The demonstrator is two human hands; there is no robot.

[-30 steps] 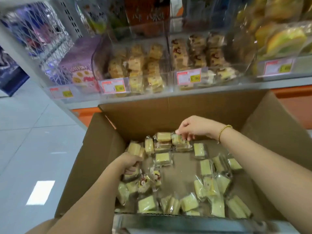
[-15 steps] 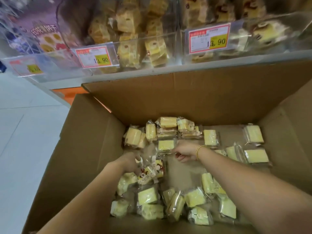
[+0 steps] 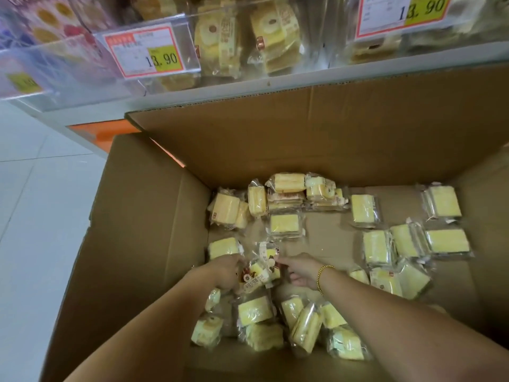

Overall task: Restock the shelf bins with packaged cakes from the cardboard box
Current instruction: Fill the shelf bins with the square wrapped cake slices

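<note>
Since a second ago the right hand (image 3: 300,271) has come back from the far pile to meet the left hand (image 3: 225,271); both grips clamp the bundle of packaged cakes (image 3: 261,268) between them, low in the cardboard box (image 3: 154,216), shelf bins (image 3: 316,28) at 12 o'clock.

Clear-wrapped yellow cakes (image 3: 283,224) lie loose in open cardboard box (image 3: 154,244).

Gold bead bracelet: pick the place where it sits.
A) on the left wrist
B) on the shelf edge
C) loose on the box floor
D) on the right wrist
D: the bracelet circles the wrist just behind the right hand, which pinches a packaged cake down inside the cardboard box.
</note>
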